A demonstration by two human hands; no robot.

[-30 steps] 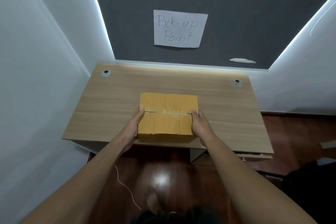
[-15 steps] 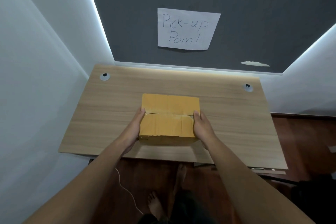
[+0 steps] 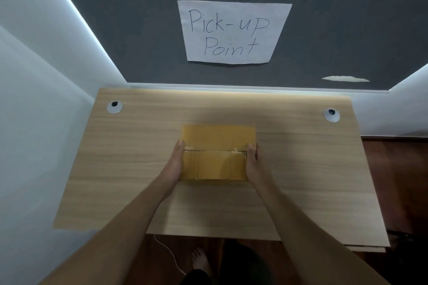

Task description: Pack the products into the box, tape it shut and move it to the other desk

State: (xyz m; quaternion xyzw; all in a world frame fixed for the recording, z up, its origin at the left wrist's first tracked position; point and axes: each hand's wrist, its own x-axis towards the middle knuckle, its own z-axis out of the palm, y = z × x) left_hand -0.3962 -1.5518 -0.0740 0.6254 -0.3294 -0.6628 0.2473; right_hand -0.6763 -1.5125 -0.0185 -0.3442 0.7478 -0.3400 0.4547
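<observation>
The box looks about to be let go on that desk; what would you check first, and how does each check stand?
1. Box flaps closed along the seam: ok.
2. Tape over the seam: ok, shiny strip visible on top.
3. Box over the desk, well in from its edges: ok.
4. Right desk, sign reads "Pick-up Point": ok.
5. Box bottom resting fully on the desk: cannot tell.
6. Left hand and right hand on opposite sides of the box: ok.

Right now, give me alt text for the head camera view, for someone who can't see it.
Two bare hands, left hand and right hand, grip the sides of a taped-shut cardboard box over the middle of a light wooden desk. A handwritten paper sign reading "Pick-up Point" hangs on the dark wall behind.
</observation>
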